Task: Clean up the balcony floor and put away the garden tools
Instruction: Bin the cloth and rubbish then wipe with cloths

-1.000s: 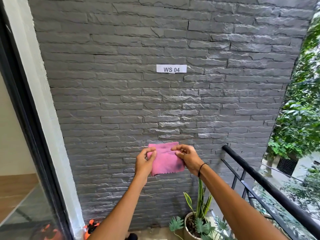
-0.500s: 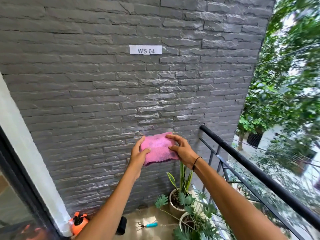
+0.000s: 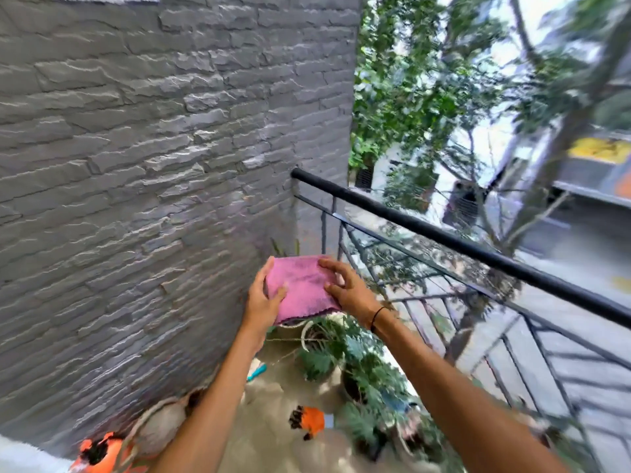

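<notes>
A person stands on a narrow balcony, seen from a camera on their head looking forward and down. Both bare arms reach out in front. Between the hands is a folded pink cloth (image 3: 300, 288), held up in the air in front of a grey stone-brick wall (image 3: 136, 165) and above the plants.

The left hand (image 3: 261, 303) grips the cloth's left edge, thumb on top and fingers curled behind it. The right hand (image 3: 348, 290) lies on the cloth's right side with its fingers spread over the top surface; its thumb presses the fabric. A thin black band (image 3: 377, 317) circles the right wrist.

To the right, a black railing (image 3: 444, 233) runs from the wall corner toward the lower right, with thin metal bars below it. Beyond it are blurred trees (image 3: 426, 80) and a street.

Below the hands, on the pale floor (image 3: 273, 438), potted plants (image 3: 341, 356) stand in a group next to the railing. A tool with a teal handle (image 3: 256, 372) lies on the floor just beside the left forearm, partly hidden by it. An orange and black object (image 3: 307, 421) lies on the floor nearer the camera; the blur makes it hard to say what it is. At the bottom left, by the foot of the wall, sits an orange sprayer (image 3: 99, 454), with a pale sack-like shape (image 3: 160, 425) just beside it. The whole picture is smeared by motion.
</notes>
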